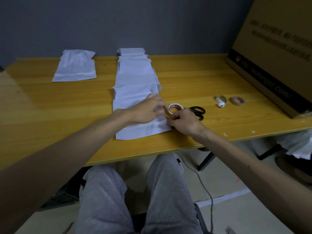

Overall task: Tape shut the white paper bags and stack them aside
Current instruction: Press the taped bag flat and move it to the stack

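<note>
Right hand has its fingers curled tight, pinching the end of the pale strip of tape right at the corner of the nearest flat white paper bag, which sits at the near edge of the yellow wooden table. Left hand lies on that bag just beyond the strip, fingers bent w/ the tips tucked in by the roll. Can't tell if it's pinching anything or just pressing the paper down. The strip runs across the bag's near end, so imo this one is mid-seal.

Right by the fingertips is a white roll of masking tape, w/ black-handled scissors just beside it. Further right, well apart, are a loose curl of white tape backing and a brown tape roll. Beyond the hands a long overlapping pile of white paper bags runs toward the wall. A lone crumpled white bag lies far left, prob the done stack. There's a big brown cardboard box far right.

What could go wrong, imo:
- The tape end overhangs the corner and grabs the table or the bag underneath, so lifting drags 2 bags.
- Thin paper creases if the left hand eases off.
- The strip sticks to my fingers instead.
</note>
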Tool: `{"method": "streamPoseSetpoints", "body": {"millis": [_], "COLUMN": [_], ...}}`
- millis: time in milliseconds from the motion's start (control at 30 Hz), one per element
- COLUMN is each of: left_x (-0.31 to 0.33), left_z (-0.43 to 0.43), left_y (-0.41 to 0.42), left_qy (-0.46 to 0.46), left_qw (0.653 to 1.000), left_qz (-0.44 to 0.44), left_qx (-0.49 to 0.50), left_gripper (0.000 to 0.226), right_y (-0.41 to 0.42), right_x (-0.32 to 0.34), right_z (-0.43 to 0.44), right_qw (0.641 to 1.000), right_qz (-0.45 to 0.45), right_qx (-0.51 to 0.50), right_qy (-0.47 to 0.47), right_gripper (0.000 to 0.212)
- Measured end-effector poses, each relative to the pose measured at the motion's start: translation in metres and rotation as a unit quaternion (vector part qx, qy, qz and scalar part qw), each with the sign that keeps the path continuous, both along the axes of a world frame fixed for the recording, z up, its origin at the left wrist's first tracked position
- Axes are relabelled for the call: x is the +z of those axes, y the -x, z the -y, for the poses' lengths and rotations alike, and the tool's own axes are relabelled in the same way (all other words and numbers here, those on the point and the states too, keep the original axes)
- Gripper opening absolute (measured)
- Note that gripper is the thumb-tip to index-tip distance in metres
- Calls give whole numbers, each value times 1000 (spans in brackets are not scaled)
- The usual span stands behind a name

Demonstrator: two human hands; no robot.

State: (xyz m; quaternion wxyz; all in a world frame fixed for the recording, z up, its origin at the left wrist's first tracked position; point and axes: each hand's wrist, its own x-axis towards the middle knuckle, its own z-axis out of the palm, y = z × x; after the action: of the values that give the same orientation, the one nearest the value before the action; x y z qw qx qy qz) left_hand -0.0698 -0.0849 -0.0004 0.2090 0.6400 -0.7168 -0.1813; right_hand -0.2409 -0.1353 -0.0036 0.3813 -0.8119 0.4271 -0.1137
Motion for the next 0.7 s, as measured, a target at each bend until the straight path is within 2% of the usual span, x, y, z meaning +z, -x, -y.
{"method": "streamPoseSetpoints", "body": {"millis": [67, 133, 233, 300, 400, 500, 600, 700], "left_x": [1, 0, -2, -4, -7, -12, -15, -20], "left_z": [-8, -22, -49, -67, -88, -103, -114, -123], "left_y": [-7, -14, -26, -33, -41, -49, -51, -50], "left_qy": [15, 30, 22, 14, -9, -43, -100, -128], "left_qw": [999, 998, 990, 982, 973, 969, 961, 955], "left_qz": [-1, 9, 4, -19, -30, 9, 75, 89], "left_qx": [30, 62, 137, 185, 228, 244, 245, 251], "left_gripper": [22, 24, 28, 31, 39, 46, 52, 54], "right_y": [3, 5, 3, -6, -32, -63, -87, -97], "right_x": [10, 15, 19, 21, 17, 7, -4, -14], "right_z": [1, 1, 0, -5, -14, -30, -44, -55], "right_qw": [998, 998, 991, 984, 978, 973, 973, 973], "right_qz": [-34, -60, -40, 12, 46, 63, 40, 3], "right_qx": [7, 15, 14, 39, 113, 166, 180, 179], "right_qy": [-43, -25, 124, 174, 168, 147, 142, 147], "right_gripper": [24, 30, 25, 17, 26, 38, 48, 53]}}
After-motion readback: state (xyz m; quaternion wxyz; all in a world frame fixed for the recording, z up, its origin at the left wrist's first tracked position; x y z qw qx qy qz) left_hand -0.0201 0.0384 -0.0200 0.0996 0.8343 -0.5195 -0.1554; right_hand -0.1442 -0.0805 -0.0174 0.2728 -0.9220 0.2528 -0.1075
